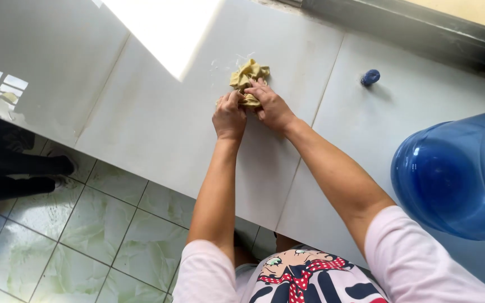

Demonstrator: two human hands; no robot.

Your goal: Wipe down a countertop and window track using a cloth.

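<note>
A crumpled yellow cloth [249, 74] lies on a white tiled counter [158, 123]. My left hand [229, 116] and my right hand [271, 105] are both closed on the near end of the cloth, side by side, knuckles up. The far part of the cloth bunches up beyond my fingers. Both forearms reach out from pale pink sleeves.
A small blue cap [370, 77] sits on the counter to the right of the cloth. A large blue water bottle [456, 174] stands at the right edge. A dark window ledge [422, 28] runs along the back. Green floor tiles [68, 235] and another person's dark shoes [23, 168] are at lower left.
</note>
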